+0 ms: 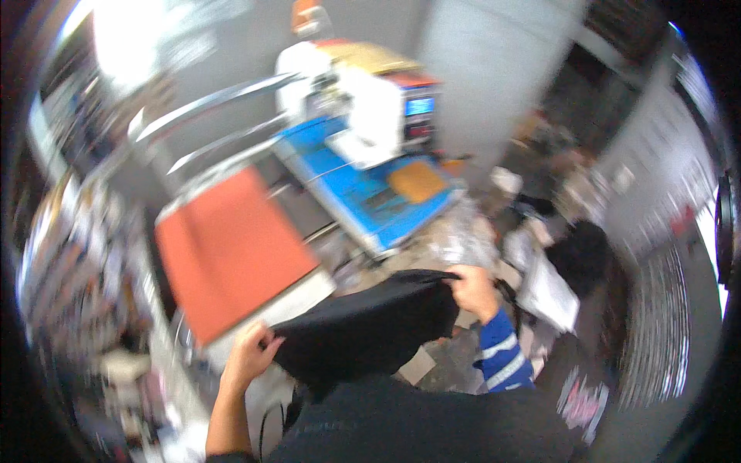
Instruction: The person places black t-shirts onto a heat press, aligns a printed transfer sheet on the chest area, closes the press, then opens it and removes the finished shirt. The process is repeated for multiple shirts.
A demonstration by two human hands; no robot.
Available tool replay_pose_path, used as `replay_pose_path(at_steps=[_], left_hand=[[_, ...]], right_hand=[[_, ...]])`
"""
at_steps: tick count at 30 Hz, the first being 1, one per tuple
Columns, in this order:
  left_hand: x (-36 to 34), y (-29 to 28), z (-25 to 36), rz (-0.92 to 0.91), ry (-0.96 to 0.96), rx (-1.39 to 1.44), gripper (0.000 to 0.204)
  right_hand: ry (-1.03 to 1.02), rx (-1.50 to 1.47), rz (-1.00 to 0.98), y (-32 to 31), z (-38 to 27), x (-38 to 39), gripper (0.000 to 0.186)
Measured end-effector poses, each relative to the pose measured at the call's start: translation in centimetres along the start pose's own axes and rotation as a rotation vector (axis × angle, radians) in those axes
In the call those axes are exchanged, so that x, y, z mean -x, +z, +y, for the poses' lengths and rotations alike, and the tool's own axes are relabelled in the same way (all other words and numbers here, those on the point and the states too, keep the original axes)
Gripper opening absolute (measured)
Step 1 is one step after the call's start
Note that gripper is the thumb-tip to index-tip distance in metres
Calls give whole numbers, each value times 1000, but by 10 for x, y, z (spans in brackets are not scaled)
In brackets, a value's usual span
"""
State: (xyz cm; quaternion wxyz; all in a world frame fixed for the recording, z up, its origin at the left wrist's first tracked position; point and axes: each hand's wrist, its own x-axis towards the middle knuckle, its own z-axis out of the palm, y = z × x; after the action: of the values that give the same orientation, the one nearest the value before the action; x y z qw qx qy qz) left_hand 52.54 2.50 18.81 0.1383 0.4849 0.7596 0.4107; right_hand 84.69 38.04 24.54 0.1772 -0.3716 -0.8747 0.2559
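Both hands hold a black cloth (367, 324) stretched between them, low in the middle of the view. My left hand (251, 351) grips its left end; my right hand (471, 289), below a blue-and-white striped sleeve, pinches its right corner. Beyond my left hand lies an orange pad (224, 247) on a pale platen (312, 293) of a press. To its right is a blue bed (324, 166) with a brown sheet (417, 181) on it, under a white machine head (374, 116) with a lit display (419, 106). The picture is blurred by motion.
Metal rails (208, 108) run behind the orange pad. Blurred clutter (69, 270) fills the left side. At right are white bags (544, 297), a dark heap (575, 258) and scattered pieces on the floor. A grey wall (463, 85) stands behind.
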Motion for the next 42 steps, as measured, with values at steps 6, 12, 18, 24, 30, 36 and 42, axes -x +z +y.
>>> replay_pose_path(at_steps=[6,12,18,24,30,36,42], left_hand=[[85,-48,8,359,-169,5,26],[139,-68,-4,602,-314,263,22],[149,-94,-16,725,-380,493,26],[132,-106,-7,761,-271,-175,18],[117,-121,-20,702,-313,-268,13],[113,-130,-55,704,-347,-115,11],[103,-146,-56,534,-415,31,12]], right_hand=[[4,23,44,98,-1,-16,23],[-107,-213,83,157,-44,-49,22],[-107,-124,52,166,-75,-79,18],[-180,-199,-2,166,-105,-89,12],[-139,-357,-75,163,-118,-102,11],[-153,-336,-221,164,-123,-127,12],[-163,-330,-243,153,-126,-131,11]])
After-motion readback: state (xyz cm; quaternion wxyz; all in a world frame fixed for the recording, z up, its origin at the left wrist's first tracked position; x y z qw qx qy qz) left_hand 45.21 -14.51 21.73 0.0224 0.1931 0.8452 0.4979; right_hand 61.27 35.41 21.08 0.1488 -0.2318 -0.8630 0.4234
